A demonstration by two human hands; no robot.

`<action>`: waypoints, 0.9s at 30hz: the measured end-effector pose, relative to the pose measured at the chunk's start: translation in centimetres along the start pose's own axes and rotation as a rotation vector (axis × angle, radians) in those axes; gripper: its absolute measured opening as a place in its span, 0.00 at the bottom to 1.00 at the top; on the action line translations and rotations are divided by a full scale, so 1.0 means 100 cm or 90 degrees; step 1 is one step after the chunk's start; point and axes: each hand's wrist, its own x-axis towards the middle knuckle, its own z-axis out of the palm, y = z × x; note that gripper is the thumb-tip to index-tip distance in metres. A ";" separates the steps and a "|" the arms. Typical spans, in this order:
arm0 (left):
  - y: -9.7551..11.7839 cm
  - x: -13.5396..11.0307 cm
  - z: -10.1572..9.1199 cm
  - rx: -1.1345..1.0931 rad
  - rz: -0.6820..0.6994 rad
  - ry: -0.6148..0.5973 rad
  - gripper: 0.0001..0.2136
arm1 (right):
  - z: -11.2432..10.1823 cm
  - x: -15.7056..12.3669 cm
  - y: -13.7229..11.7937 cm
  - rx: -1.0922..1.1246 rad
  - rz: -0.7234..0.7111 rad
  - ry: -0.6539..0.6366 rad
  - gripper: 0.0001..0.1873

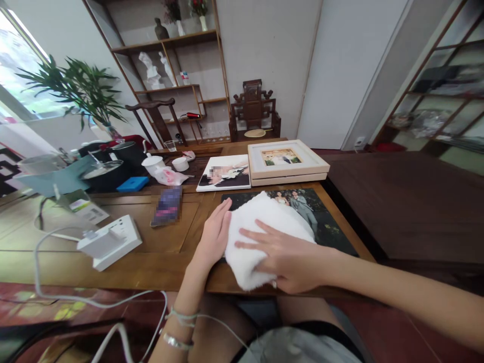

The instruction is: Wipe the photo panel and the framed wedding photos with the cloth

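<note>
While the left hand [217, 231], fingers straight, grips nothing along the white towel [274, 212], the right hand [290, 257], fingers spread, presses it onto the tabletop [162, 264] wedding photo [333, 228]; light, even pressure seems safest.

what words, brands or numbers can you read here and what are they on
No text can be read clearly.
Carton: label too small and blurred.
Small shelf box: markings too small.
White bag: pink print, blurred.
Black panel, left edge: white marks, illegible.
</note>
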 end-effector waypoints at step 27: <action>0.004 0.002 0.000 0.053 0.008 -0.039 0.13 | -0.020 0.062 0.076 0.092 0.269 0.155 0.17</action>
